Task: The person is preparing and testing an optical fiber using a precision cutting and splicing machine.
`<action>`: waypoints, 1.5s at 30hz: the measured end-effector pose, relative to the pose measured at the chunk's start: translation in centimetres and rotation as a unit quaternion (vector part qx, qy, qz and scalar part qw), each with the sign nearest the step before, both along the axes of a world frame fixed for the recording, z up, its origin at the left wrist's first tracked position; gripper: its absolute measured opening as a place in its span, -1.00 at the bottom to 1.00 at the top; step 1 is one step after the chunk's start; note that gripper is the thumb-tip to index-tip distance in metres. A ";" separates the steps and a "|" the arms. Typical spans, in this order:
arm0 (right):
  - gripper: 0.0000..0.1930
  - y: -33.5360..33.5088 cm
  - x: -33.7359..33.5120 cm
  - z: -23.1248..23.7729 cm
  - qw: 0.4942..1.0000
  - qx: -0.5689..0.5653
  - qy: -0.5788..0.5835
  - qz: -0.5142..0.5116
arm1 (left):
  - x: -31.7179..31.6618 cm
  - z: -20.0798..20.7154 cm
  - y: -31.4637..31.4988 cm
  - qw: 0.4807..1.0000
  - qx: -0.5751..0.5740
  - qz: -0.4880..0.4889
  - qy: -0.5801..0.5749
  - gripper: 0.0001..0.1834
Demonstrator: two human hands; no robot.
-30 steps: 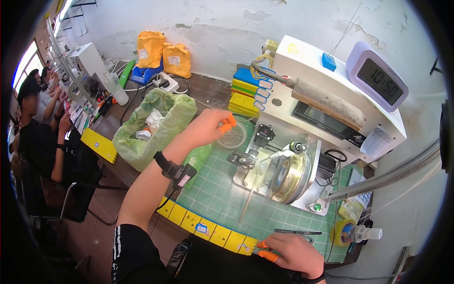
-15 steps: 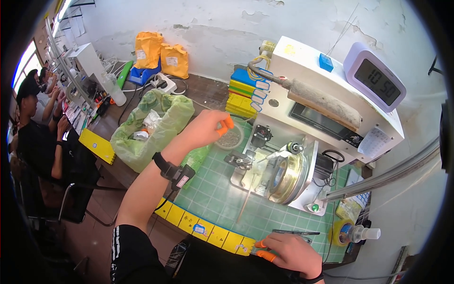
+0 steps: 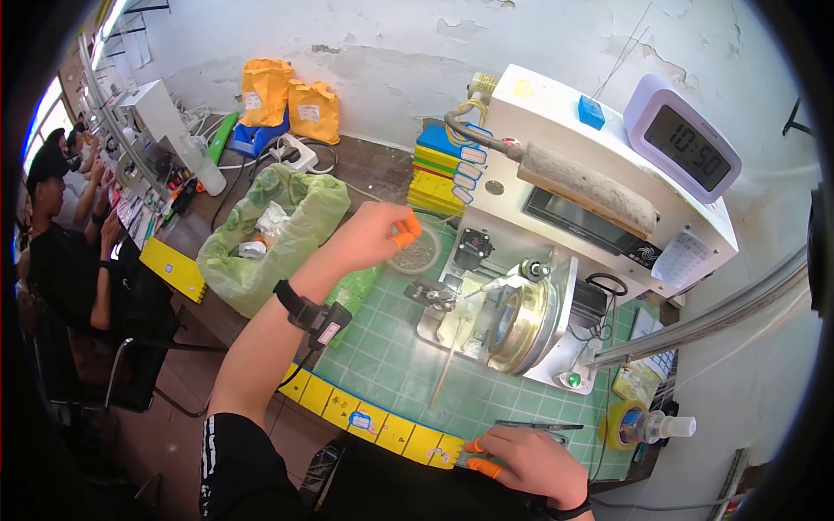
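Observation:
My left hand (image 3: 365,236), with orange finger cots on its tips, is raised over the near-left rim of a round clear dish (image 3: 412,252) of small grains. Its fingertips are pinched together; whatever may be between them is too small to see. A black wrist device with a cable sits on that forearm. By the front edge of the bench, my right hand (image 3: 534,464), also in orange cots, has thumb and finger closed at the right end of a long yellow compartment tray (image 3: 382,425). Dark tweezers (image 3: 539,426) lie just beyond that hand.
A white machine (image 3: 486,187) with a round metal wheel (image 3: 521,326) stands on the green gridded mat (image 3: 373,347). A bag-lined bin (image 3: 217,269) is at left, stacked yellow cases (image 3: 434,187) behind the dish, and tape (image 3: 621,425) and a bottle at right. A person sits far left.
The whole view has shifted slightly left. My left hand stays over the dish, its fingertips slightly nearer each other. My right hand keeps its place at the tray's end.

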State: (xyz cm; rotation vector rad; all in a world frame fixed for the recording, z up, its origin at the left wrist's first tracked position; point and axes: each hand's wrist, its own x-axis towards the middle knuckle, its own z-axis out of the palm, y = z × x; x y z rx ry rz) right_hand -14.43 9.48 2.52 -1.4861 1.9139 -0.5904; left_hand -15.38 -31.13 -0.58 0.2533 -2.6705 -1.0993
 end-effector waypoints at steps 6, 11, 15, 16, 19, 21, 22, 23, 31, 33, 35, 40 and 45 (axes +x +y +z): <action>-0.74 -0.1 0.1 -0.1 1.000 0.006 0.002 0.000 | 0.1 -1.5 -1.0 0.999 0.039 0.000 0.018 -0.85; -0.73 -0.1 0.0 -0.3 1.000 0.009 0.005 0.000 | 0.0 -1.1 -0.8 0.999 0.048 0.000 0.008 -0.86; -0.73 -0.2 0.0 -0.2 1.000 0.013 0.008 0.002 | 0.1 -0.8 -0.7 0.999 0.028 -0.011 0.025 -0.85; -0.73 -0.2 0.0 -0.2 1.000 0.013 0.008 0.002 | 0.1 -0.8 -0.6 0.999 0.027 -0.010 0.017 -0.85; -0.73 -0.2 0.0 -0.3 1.000 0.015 0.007 0.003 | 0.1 -1.2 -0.6 1.000 0.025 -0.011 0.013 -0.85; -0.73 -0.2 0.0 -0.4 1.000 0.017 0.003 0.004 | 0.1 -1.2 -0.6 0.999 0.024 -0.015 0.018 -0.86; -0.73 -0.2 0.0 -0.4 1.000 0.017 0.003 0.004 | 0.1 -1.2 -0.6 1.000 0.023 -0.016 0.011 -0.86; -0.72 -0.1 0.0 -0.4 1.000 0.017 0.005 0.004 | 0.1 -1.1 -0.5 1.000 0.021 -0.017 0.003 -0.87; -0.72 -0.2 0.0 -0.1 1.000 0.019 0.013 0.000 | 0.2 -0.7 -0.3 1.000 0.018 -0.023 0.004 -0.87; -0.72 -0.2 0.0 0.0 1.000 0.026 0.011 -0.003 | 0.2 -0.6 -0.3 0.999 0.021 -0.024 0.009 -0.87; -0.72 -0.1 0.0 0.0 1.000 0.026 0.011 -0.003 | 0.3 -0.5 -0.3 0.999 0.037 -0.011 -0.004 -0.87; -0.71 -0.1 0.0 0.0 0.999 0.035 0.011 -0.001 | 0.2 -1.0 -0.6 0.999 0.044 -0.004 0.015 -0.86; -0.71 0.0 0.0 0.0 0.999 0.032 0.007 0.000 | 0.2 -1.4 -0.8 0.998 0.041 -0.015 0.044 -0.86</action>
